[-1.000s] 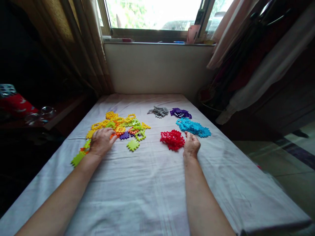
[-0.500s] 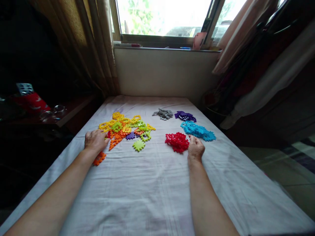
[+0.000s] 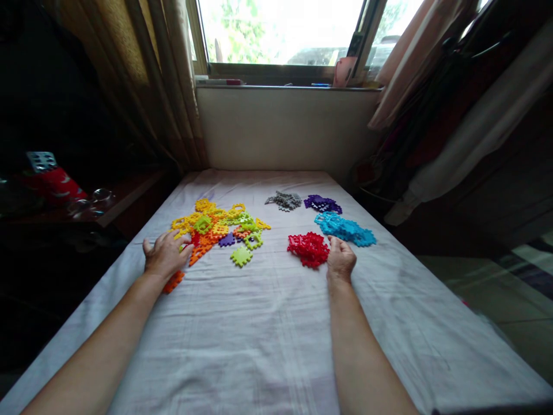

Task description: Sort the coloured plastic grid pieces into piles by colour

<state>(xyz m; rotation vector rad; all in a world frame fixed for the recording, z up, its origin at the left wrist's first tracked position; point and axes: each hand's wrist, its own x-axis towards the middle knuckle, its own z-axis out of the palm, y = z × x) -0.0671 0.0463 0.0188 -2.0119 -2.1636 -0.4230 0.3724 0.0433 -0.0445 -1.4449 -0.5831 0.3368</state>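
My left hand (image 3: 165, 253) is at the left edge of a mixed pile of yellow pieces (image 3: 184, 223), orange pieces (image 3: 203, 245) and green pieces (image 3: 241, 256), its fingers spread over the pieces. A red piece (image 3: 195, 238) lies just past its fingertips. My right hand (image 3: 341, 259) rests closed at the right side of a red pile (image 3: 309, 249); its fingertips are pressed together, and anything between them is hidden. Beyond it lies a light blue pile (image 3: 345, 229).
A purple pile (image 3: 322, 203) and a grey pile (image 3: 284, 200) lie farther back on the pale sheet (image 3: 242, 334). Glasses (image 3: 102, 197) and a red container (image 3: 60, 187) stand on a dark surface at left. Clothes (image 3: 436, 167) hang at right.
The fingers of my left hand have spread, and its thumb now sticks out to the left. More of the red piece beside it shows. The view has shifted slightly; my right hand stays by the red pile.
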